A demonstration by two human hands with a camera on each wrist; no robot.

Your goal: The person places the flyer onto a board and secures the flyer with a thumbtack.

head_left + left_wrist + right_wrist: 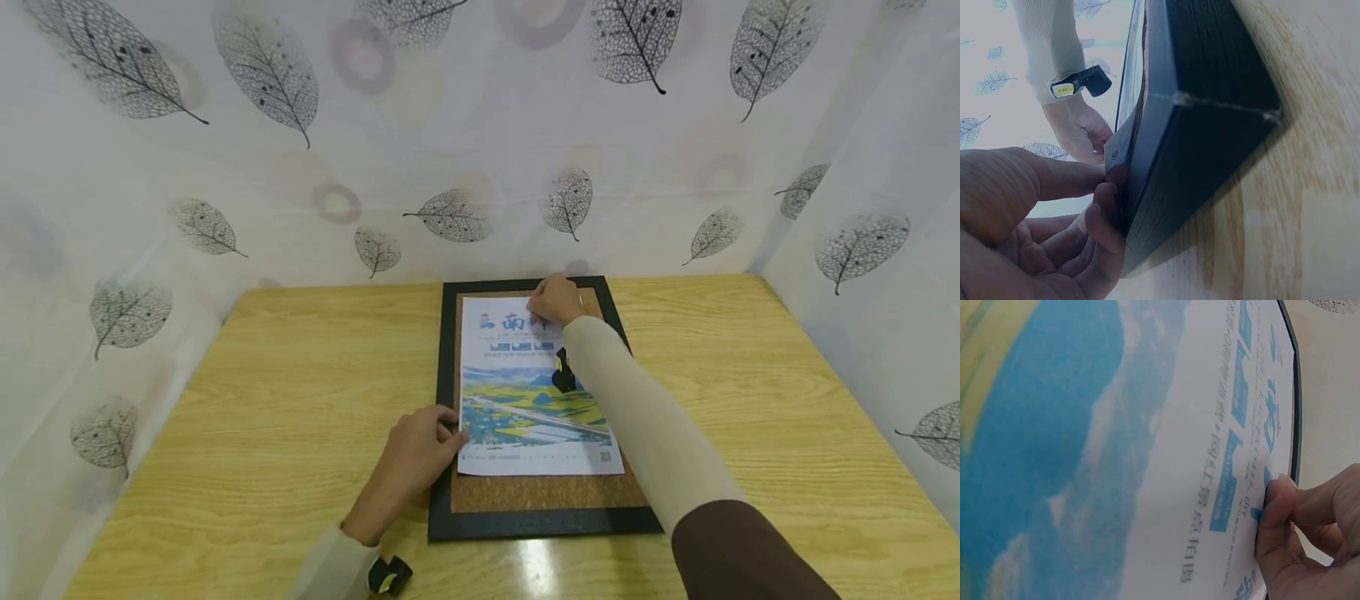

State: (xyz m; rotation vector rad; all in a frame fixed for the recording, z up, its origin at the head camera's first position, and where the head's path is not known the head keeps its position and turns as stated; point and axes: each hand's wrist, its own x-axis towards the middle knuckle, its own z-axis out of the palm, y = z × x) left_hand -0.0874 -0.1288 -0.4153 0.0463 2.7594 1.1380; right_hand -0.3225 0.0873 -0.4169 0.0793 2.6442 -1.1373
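A printed poster (536, 417) with a blue, green and yellow landscape lies on a cork board (547, 493) with a black frame (547, 523). My left hand (422, 446) is at the poster's lower left edge, where thumb and index finger pinch it beside the frame. In the left wrist view, the other left fingers (1107, 231) curl against the frame's side. Up at the poster's top edge, right of its middle, my right hand (557, 300) pinches the paper with thumb and index finger (1275, 512). Its fingertips cover part of the large title.
The board lies on a light wood-grain table (322, 392), close to its back edge. Behind and on both sides hangs a white cloth (480, 125) with a leaf print. Small black wrist devices (390, 575) sit at both sleeves.
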